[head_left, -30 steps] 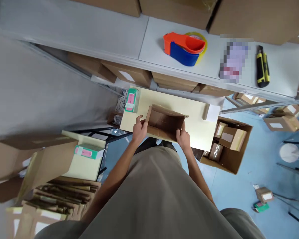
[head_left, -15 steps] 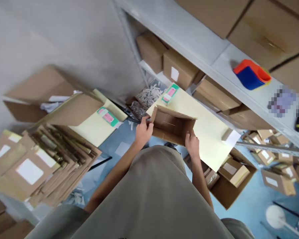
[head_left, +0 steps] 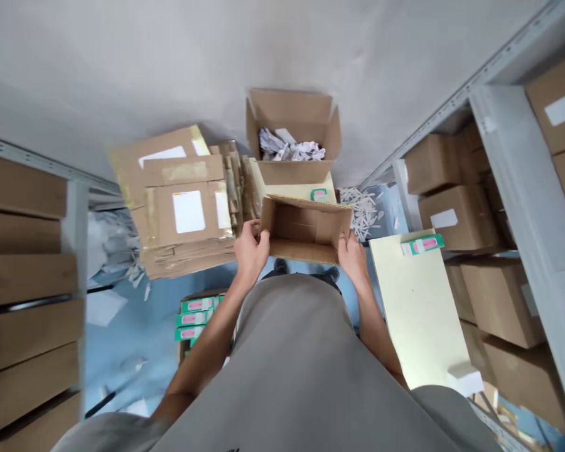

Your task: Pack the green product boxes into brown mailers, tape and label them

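An open cardboard box (head_left: 306,252), bare inside, is held in front of my body. My left hand (head_left: 252,251) grips its left end, thumb and fingers closed on the wall. At the right end, my right hand (head_left: 353,256) pinches the other wall. Just beyond the box is a small cream table, on which a green and pink carton (head_left: 319,195) lies, partly seen. Behind it stands a larger open cardboard box (head_left: 294,171) with crumpled paper (head_left: 292,147) inside.
Flattened cardboard boxes (head_left: 188,213) are stacked to the left. A cream table (head_left: 414,301) at the right bears a green and pink carton (head_left: 422,244) and a small white box (head_left: 466,378). Shelves of cardboard boxes flank both sides. Several green cartons (head_left: 195,319) sit in a box at lower left.
My view and body have turned left, away from the shelf with the tape dispenser, towards the flattened boxes and the paper-filled box. Both hands have kept hold of the cardboard box, carrying it along.
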### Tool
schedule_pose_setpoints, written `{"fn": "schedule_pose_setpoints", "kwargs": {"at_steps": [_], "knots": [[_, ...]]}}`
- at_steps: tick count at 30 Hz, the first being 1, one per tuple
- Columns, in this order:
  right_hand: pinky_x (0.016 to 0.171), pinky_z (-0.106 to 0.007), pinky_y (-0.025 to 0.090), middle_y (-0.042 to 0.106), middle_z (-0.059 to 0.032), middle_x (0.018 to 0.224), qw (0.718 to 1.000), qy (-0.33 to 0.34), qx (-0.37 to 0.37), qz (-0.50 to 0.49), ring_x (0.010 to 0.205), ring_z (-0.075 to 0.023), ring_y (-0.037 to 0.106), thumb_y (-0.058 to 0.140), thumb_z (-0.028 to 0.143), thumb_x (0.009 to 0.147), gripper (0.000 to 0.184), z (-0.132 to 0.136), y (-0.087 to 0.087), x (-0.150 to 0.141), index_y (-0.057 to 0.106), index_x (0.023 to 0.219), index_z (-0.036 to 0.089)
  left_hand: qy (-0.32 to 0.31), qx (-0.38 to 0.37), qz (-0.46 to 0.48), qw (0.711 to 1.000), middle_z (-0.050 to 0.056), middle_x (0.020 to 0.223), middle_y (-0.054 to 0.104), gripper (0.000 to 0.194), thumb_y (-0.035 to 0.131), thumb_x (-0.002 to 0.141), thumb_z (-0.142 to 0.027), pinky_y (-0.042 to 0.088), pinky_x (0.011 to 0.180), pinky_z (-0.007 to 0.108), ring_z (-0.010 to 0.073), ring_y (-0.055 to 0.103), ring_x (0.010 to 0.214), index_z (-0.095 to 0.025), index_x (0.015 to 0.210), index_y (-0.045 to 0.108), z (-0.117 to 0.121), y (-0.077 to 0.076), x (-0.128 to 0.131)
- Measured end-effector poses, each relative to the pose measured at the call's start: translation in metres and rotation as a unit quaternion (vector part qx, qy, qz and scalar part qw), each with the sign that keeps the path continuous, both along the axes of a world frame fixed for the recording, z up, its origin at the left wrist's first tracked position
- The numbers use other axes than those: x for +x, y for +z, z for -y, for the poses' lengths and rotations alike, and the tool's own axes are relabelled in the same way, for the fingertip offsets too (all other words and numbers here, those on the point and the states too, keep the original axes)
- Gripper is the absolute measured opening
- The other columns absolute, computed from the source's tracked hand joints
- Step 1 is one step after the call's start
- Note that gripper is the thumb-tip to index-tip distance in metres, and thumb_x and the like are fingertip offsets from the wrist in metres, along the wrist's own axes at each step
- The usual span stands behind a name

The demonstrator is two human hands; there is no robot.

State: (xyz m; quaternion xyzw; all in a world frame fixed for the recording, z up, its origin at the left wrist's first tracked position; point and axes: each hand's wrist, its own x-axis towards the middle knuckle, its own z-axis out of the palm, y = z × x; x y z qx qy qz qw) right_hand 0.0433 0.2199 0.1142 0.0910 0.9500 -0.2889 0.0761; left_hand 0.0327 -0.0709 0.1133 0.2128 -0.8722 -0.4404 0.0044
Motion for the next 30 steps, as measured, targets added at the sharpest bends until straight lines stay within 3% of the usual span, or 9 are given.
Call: {"fn": "schedule_pose_setpoints", "kwargs": {"at_steps": [3,6,14,18,20,22,25,27,30], "knots": [[0.094,-0.05,0.058,0.082,-0.0196,0.108,0.999,0.012,0.009,0.033,0.097,-0.0416,0.08,0.036,0.046,0.116,0.049,0.032,-0.001,-0.04,0.064,0.142,0.016,0.051,0.009,0.001,0.999,0.007,0.091,0.079,0.043,0.06,0.1,-0.037,0.055,0.097,0.041,0.0321,0.075,0.094,-0.019,0.136,0.073,0.028,-0.01,-0.01],[0.097,-0.051,0.058,0.082,-0.0186,0.108,0.999,0.029,0.007,0.041,0.1,-0.0419,0.079,0.039,0.043,0.115,0.046,0.049,-0.007,-0.076,0.062,0.144,0.016,0.071,0.027,0.011,0.997,0.008,0.092,0.078,0.046,0.06,0.1,-0.037,0.055,0.101,0.043,0.0333,0.076,0.099,-0.017,0.14,0.071,0.038,-0.019,-0.029],[0.097,-0.047,0.061,0.082,-0.0189,0.116,0.992,0.044,-0.007,0.115,0.109,-0.0389,0.08,0.042,0.037,0.118,0.033,0.056,-0.04,-0.152,0.064,0.134,0.018,0.066,0.012,0.083,0.994,0.022,0.128,0.082,0.054,0.056,0.101,-0.034,0.055,0.117,0.053,0.0405,0.077,0.127,-0.012,0.15,0.063,0.029,-0.053,-0.088],[0.102,-0.045,0.062,0.081,-0.0219,0.126,0.983,0.071,0.047,0.16,0.12,-0.0376,0.08,0.052,0.042,0.118,0.038,0.054,-0.038,-0.162,0.065,0.139,0.013,0.039,-0.021,0.101,0.994,0.024,0.138,0.079,0.073,0.064,0.098,-0.031,0.058,0.119,0.058,0.0408,0.076,0.133,-0.012,0.166,0.048,0.025,-0.07,-0.098],[0.106,-0.045,0.062,0.077,-0.0242,0.141,0.991,0.079,0.066,0.084,0.128,-0.0366,0.078,0.055,0.048,0.118,0.048,0.053,-0.026,-0.167,0.062,0.15,0.012,0.03,-0.047,0.055,0.997,0.028,0.156,0.068,0.094,0.071,0.096,-0.031,0.053,0.126,0.062,0.0431,0.067,0.149,-0.013,0.178,0.029,0.025,-0.07,-0.106],[0.11,-0.045,0.063,0.062,-0.0252,0.164,0.993,0.102,0.061,-0.022,0.138,-0.0348,0.074,0.052,0.048,0.118,0.056,0.056,-0.011,-0.179,0.055,0.163,0.014,0.007,-0.083,-0.005,0.996,0.031,0.177,0.046,0.109,0.075,0.094,-0.029,0.045,0.133,0.064,0.0447,0.048,0.166,-0.014,0.183,0.014,0.025,-0.064,-0.121],[0.11,-0.049,0.065,0.039,-0.0223,0.185,0.979,0.182,0.074,-0.055,0.137,-0.0384,0.075,0.056,0.043,0.115,0.066,0.073,0.007,-0.212,0.045,0.176,0.018,-0.053,-0.127,-0.043,0.989,0.026,0.192,0.015,0.109,0.071,0.096,-0.021,0.045,0.134,0.064,0.0455,0.027,0.177,-0.02,0.186,0.009,0.022,-0.049,-0.151],[0.108,-0.053,0.066,0.034,-0.0224,0.188,0.967,0.23,0.109,-0.008,0.13,-0.0412,0.078,0.06,0.036,0.112,0.072,0.086,0.01,-0.236,0.041,0.18,0.019,-0.076,-0.146,-0.025,0.986,0.023,0.194,0.011,0.104,0.064,0.097,-0.015,0.053,0.126,0.064,0.0476,0.031,0.175,-0.024,0.187,0.013,0.019,-0.04,-0.17],[0.109,-0.052,0.065,0.047,-0.0235,0.181,0.95,0.268,0.151,0.046,0.126,-0.039,0.08,0.049,0.02,0.114,0.065,0.098,0.005,-0.259,0.045,0.178,0.018,-0.081,-0.167,0.022,0.982,0.024,0.191,0.021,0.098,0.056,0.097,-0.009,0.06,0.116,0.063,0.0475,0.055,0.16,-0.026,0.187,0.02,0.016,-0.035,-0.19]]}}
